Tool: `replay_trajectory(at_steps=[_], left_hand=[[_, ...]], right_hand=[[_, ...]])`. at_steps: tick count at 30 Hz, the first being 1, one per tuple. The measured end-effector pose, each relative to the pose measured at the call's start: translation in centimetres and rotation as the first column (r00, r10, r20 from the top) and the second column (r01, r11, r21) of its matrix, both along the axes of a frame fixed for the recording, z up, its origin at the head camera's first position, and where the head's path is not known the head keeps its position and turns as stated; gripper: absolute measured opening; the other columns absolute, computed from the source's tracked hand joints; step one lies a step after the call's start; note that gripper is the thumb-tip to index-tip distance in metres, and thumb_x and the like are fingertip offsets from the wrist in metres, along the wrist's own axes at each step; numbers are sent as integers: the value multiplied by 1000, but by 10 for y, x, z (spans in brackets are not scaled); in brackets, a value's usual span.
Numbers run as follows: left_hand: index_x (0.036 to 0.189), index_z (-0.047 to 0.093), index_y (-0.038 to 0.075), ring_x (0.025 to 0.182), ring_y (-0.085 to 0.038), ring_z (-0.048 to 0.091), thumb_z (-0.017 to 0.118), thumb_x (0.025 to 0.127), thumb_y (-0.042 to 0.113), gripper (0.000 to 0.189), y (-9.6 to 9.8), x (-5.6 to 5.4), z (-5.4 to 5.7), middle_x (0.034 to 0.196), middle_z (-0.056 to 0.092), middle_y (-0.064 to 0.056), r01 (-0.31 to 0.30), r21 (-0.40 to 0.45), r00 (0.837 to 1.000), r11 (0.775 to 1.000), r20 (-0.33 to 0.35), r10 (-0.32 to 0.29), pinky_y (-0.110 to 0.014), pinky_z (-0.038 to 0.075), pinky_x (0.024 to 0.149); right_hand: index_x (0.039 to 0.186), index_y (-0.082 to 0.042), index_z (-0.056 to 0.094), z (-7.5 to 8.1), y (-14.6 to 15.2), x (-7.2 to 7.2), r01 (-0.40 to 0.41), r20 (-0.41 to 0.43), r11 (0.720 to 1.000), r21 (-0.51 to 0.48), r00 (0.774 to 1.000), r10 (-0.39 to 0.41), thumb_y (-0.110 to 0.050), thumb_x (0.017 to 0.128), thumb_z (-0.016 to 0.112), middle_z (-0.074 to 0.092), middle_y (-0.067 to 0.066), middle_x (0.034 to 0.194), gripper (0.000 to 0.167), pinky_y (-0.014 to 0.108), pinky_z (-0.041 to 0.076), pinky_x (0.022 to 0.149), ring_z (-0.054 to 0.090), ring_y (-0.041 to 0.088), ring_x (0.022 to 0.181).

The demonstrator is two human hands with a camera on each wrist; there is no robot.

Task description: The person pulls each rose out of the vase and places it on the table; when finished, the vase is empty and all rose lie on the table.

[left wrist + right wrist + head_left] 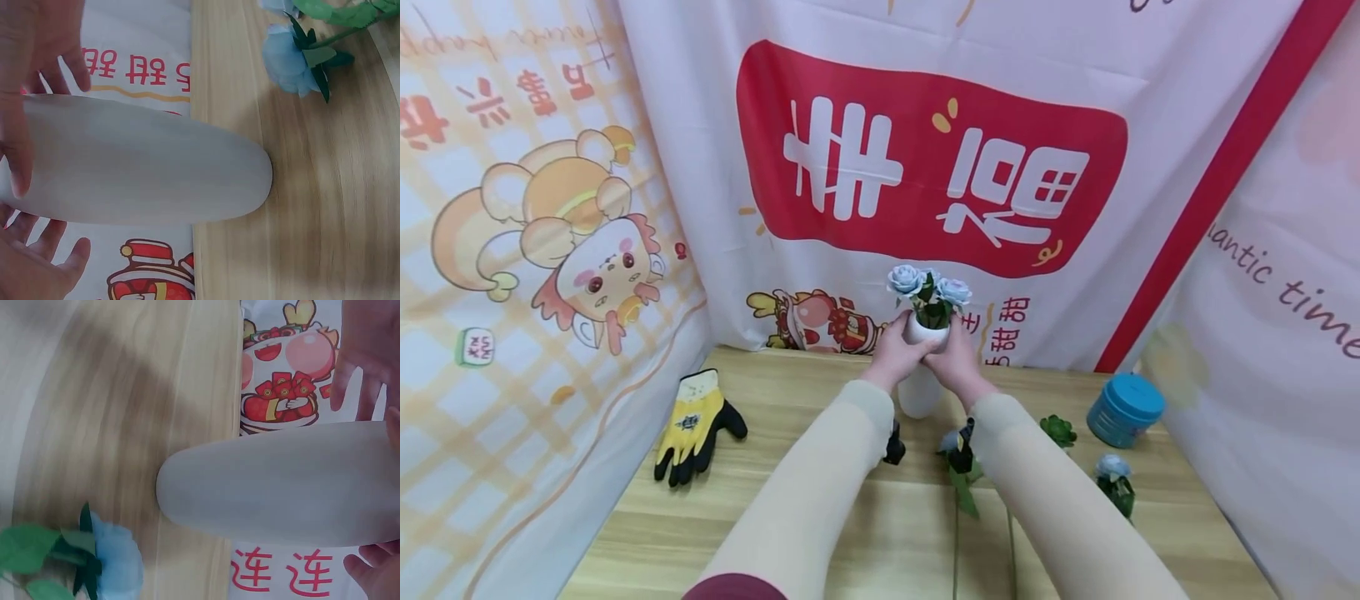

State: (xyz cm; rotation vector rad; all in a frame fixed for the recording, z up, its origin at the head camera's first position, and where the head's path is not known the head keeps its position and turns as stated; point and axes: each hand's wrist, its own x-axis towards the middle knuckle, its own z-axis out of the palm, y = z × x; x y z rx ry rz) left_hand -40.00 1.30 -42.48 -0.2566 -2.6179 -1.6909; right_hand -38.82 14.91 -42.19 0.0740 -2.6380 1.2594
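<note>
A white vase [919,392] stands on the wooden table near its back edge, with several pale blue roses [928,285] and dark green leaves in its mouth. My left hand [891,354] and right hand [957,357] grip its upper part from both sides, just under the rim, thumbs toward me. Seen in the left wrist view, the smooth vase [144,162] narrows toward its base on the wood. The right wrist view shows the same vase [281,487] with fingers at its edges. A loose blue rose [289,61] with green leaves lies in front of the vase.
At the left lies a yellow and black glove [696,429]. On the right are a green succulent [1057,431], a blue jar [1126,410] and another blue rose [1112,468]. Printed cloth [925,158] hangs behind the table and along both sides.
</note>
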Motion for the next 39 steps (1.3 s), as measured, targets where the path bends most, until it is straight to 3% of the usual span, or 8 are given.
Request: replay_trajectory(at_steps=[7, 13, 19, 25, 32, 34, 36, 39], left_hand=[[154, 36, 20, 134, -27, 43, 77, 87, 38, 81, -4, 0, 4, 151, 43, -7, 8, 151, 999, 988, 39, -14, -44, 42, 105], [135, 62, 13, 122, -28, 52, 77, 88, 32, 53, -12, -6, 21, 138, 56, -13, -73, 368, 997, 927, 51, 58, -42, 49, 98], [118, 71, 4, 114, -26, 59, 76, 89, 22, 34, -13, -14, 37, 121, 67, -11, -65, 292, 998, 954, 28, 59, -42, 48, 98], [115, 73, 7, 112, -23, 60, 74, 91, 24, 30, -13, -12, 51, 119, 69, -8, -82, 246, 996, 966, -24, 90, -41, 51, 95], [119, 73, 12, 110, -18, 62, 71, 93, 29, 31, -16, -1, 95, 115, 71, -1, -68, 329, 984, 942, -134, 118, -38, 52, 93], [120, 73, 13, 108, -15, 62, 71, 93, 29, 32, -16, 6, 111, 115, 70, 2, -46, 336, 971, 941, -207, 121, -36, 51, 94], [119, 73, 12, 106, -12, 63, 71, 92, 28, 31, -17, 14, 128, 112, 71, 3, -31, 340, 935, 940, -321, 147, -32, 52, 93], [115, 73, 9, 101, -10, 64, 70, 93, 24, 27, -21, 32, 149, 107, 71, 1, -18, 355, 831, 935, -514, 212, -27, 53, 88]], right_hand=[[155, -10, 19, -5, -1, -6, 21, 17, 999, 45, 1000, -22, -23, 84, 80, 37, 21, 149, 94, 51, 35, 109, 39, 36, 135], [157, -11, 13, -3, -3, -4, 39, 20, 998, 47, 999, -40, -44, 83, 79, 34, 21, 152, 104, 51, 41, 105, 43, 37, 131], [158, -14, 15, -1, -4, -2, 34, 26, 999, 31, 999, -35, -41, 82, 80, 33, 19, 152, 104, 51, 38, 107, 41, 35, 133], [159, -16, 8, -1, -4, 1, 26, 50, 1000, -4, 998, -26, -40, 84, 79, 28, 19, 156, 106, 53, 35, 109, 36, 37, 137], [158, -16, 13, -1, -5, 2, 45, 42, 999, -20, 998, -44, -39, 82, 81, 33, 20, 152, 104, 54, 39, 105, 41, 38, 132], [157, -14, 14, -1, -5, 3, 52, 55, 998, -23, 997, -51, -39, 82, 81, 33, 20, 151, 104, 54, 40, 105, 42, 38, 132], [157, -13, 16, -1, -6, 3, 50, 66, 998, -26, 997, -48, -39, 82, 81, 34, 19, 150, 103, 54, 41, 104, 43, 37, 131], [156, -14, 17, -2, -6, 3, 55, 82, 998, -37, 995, -52, -38, 82, 81, 34, 18, 150, 101, 54, 42, 103, 43, 37, 130]])
